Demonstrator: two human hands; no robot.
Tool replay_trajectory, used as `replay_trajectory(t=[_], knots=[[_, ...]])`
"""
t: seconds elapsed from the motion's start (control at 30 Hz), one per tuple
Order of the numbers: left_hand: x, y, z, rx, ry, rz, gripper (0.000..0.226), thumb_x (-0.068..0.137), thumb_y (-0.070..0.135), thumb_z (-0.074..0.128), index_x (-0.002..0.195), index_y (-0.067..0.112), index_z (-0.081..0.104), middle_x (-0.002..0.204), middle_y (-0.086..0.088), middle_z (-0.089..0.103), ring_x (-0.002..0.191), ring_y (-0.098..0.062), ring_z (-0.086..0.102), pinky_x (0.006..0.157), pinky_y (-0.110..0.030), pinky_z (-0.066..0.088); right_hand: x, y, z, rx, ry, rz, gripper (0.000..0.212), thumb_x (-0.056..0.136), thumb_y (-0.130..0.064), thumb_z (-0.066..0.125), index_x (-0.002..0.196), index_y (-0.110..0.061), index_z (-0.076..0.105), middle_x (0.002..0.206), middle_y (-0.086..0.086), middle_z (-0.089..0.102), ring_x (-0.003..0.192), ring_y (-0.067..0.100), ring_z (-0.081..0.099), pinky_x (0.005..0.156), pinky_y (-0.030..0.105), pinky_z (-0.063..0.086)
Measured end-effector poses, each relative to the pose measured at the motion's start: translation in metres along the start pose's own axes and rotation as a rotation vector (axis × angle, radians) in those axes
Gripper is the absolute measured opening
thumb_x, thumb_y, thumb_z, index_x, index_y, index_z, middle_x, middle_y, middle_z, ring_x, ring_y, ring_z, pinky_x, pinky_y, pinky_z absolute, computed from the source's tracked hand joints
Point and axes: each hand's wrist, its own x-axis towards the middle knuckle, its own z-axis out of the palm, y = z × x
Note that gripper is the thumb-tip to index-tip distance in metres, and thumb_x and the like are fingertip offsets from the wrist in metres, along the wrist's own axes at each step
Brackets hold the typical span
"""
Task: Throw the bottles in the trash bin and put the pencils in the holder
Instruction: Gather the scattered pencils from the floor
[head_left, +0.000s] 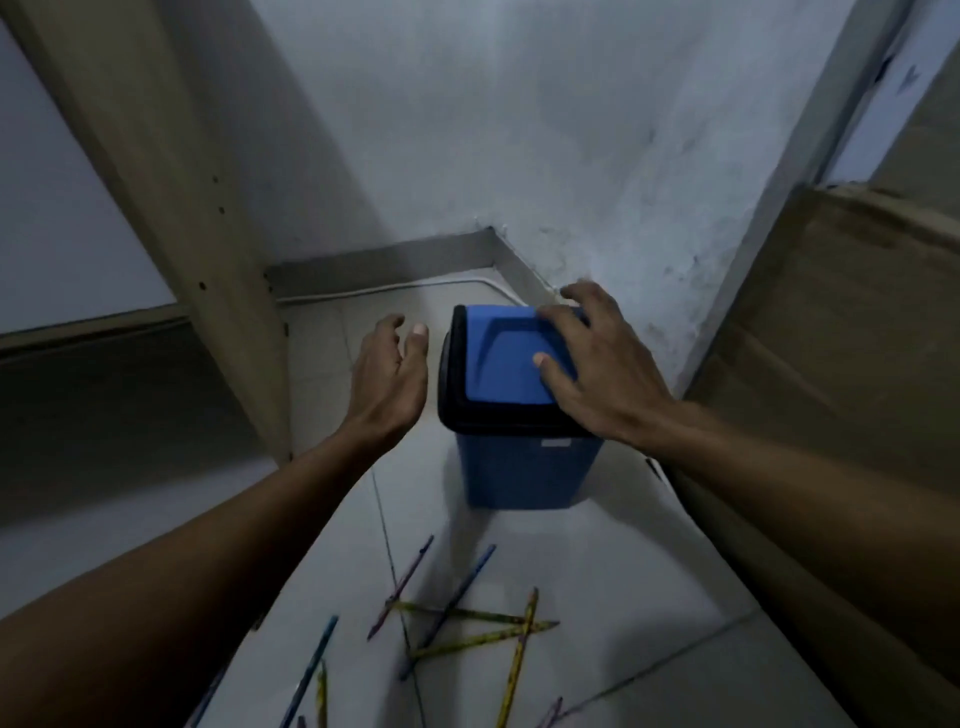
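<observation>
While the right hand (592, 364) is spread flat on the trash bin (511, 395) lid, the left hand (389, 379) is held apart, empty; the pencils (467, 618) are judged next.

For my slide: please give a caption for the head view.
Right hand on the blue bin's lid; pencils lie on the floor.
</observation>
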Motion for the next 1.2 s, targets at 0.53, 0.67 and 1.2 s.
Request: replay_trajectory(t=[0.53,0.67,1.2], knots=[[-0.084,-0.189,-0.106,0.463,-0.231,-0.588,0.019,0.083,0.010,0.061,0.091,-0.001,0.073,0.095,-0.019,0.072,0.089,-0.032,0.069,0.077,-0.038,0.058,-0.028,-0.117,0.123,0.021,-0.732,-0.372,0.038,0.095,-0.035,0.048,0.128,-0.018,0.052,0.128,0.006,0.050,0.118,0.024,0.047,0.087,0.035,0.042],[-0.128,-0.224,-0.131,0.609,-0.269,-0.834,0.044,0.078,0.031,0.068,0.111,0.003,0.058,0.116,-0.019,0.059,0.102,-0.035,0.062,0.081,-0.040,0.056,-0.033,-0.134,0.160,0.012,-0.967,-0.374,0.040,0.095,-0.039,0.048,0.130,-0.019,0.051,0.133,0.005,0.050,0.121,0.022,0.045,0.087,0.032,0.037],[-0.207,-0.262,-0.154,0.459,-0.270,-1.038,0.053,0.060,0.006,0.083,0.106,0.001,0.058,0.109,-0.021,0.064,0.093,-0.035,0.069,0.074,-0.042,0.062,-0.035,-0.171,0.238,0.114,-1.014,-0.328,0.031,0.091,-0.041,0.054,0.114,-0.021,0.060,0.124,0.007,0.058,0.112,0.023,0.053,0.094,0.037,0.047]])
